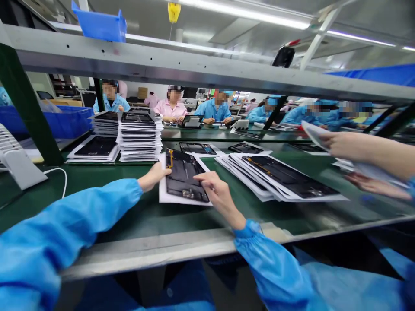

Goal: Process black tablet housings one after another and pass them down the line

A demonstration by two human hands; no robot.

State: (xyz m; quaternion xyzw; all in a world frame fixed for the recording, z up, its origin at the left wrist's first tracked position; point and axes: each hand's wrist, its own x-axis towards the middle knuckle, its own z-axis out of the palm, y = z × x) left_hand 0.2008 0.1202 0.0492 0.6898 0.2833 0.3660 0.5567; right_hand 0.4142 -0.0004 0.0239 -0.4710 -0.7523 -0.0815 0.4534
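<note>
A black tablet housing (184, 177) with an orange flex cable (170, 159) along its upper left edge lies on a white sheet (175, 199) in front of me. My left hand (153, 175) grips the housing and sheet at their left edge, the thumb on top. Over the housing's right side is my right hand (218, 195), its index finger reaching onto the black surface and the other fingers curled. Whatever those curled fingers may hold is hidden. To the right, more housings (288, 175) lie fanned on white sheets.
A tall stack of housings and sheets (139, 140) stands behind my left hand. A blue bin (65, 121) and a white fan-like device (17, 157) are at left. At right, a co-worker's hands (366, 151) hold white sheets. A metal shelf beam (194, 60) crosses above the green bench (129, 220).
</note>
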